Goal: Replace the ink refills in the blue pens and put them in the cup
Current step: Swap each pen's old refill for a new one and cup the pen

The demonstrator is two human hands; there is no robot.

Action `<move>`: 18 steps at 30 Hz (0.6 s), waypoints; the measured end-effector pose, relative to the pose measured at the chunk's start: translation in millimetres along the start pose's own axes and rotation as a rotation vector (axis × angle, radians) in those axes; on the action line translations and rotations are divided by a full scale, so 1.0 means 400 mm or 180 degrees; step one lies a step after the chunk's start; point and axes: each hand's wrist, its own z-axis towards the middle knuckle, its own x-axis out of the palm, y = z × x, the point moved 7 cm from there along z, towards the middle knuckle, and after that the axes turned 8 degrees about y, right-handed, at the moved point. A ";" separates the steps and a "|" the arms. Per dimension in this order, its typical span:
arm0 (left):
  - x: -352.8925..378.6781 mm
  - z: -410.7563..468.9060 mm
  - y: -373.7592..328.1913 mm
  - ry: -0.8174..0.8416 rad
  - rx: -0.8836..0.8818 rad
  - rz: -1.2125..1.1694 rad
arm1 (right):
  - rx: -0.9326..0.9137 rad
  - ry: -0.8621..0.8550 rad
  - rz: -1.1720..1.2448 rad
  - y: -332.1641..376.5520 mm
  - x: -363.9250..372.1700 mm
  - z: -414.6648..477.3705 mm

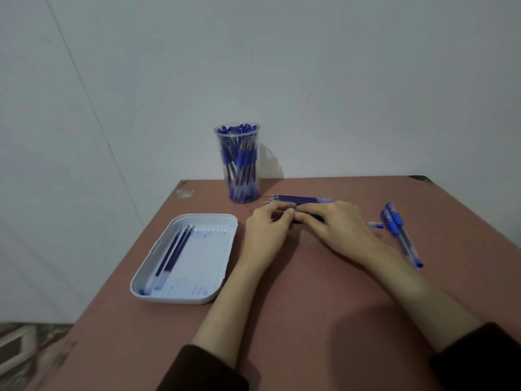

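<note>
Toward the far edge of the bench [310,306], two hands meet on one blue pen [310,220].
The left grip [267,230] and right grip [338,224] touch fingertip to fingertip, each with its fingers curled and pinching the pen, which lies crosswise between them. Just beyond them lies a row of fresh refills [298,198]. The clear cup [239,165], packed with pens, stands at the far edge. A white tray [225,266] near the left edge holds used refills [172,255], and two more pens [400,232] lie toward the right edge.
</note>
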 end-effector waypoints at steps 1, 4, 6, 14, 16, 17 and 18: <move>0.001 0.001 0.000 0.0021 -0.0015 -0.0045 | -0.0015 -0.0022 -0.0013 -0.001 -0.003 -0.002; 0.007 0.004 0.004 0.0086 -0.0101 -0.0312 | -0.0060 -0.0047 -0.0044 -0.002 -0.012 -0.008; 0.010 0.007 0.006 0.0114 -0.0134 -0.0516 | -0.0091 -0.0126 -0.0155 0.004 -0.021 -0.013; -0.006 0.014 -0.003 0.0025 -0.0189 -0.1339 | 0.0240 0.0001 -0.0312 -0.029 -0.042 -0.018; -0.007 0.011 -0.001 0.0085 -0.0272 -0.1045 | 0.0416 0.0048 0.0000 -0.061 -0.048 -0.020; 0.002 0.008 0.003 0.0247 -0.0351 -0.0908 | 0.0472 -0.0036 0.0287 -0.072 -0.057 -0.022; 0.018 0.001 0.007 0.0492 -0.0465 -0.0856 | 0.0507 -0.0170 0.0546 -0.078 -0.070 -0.026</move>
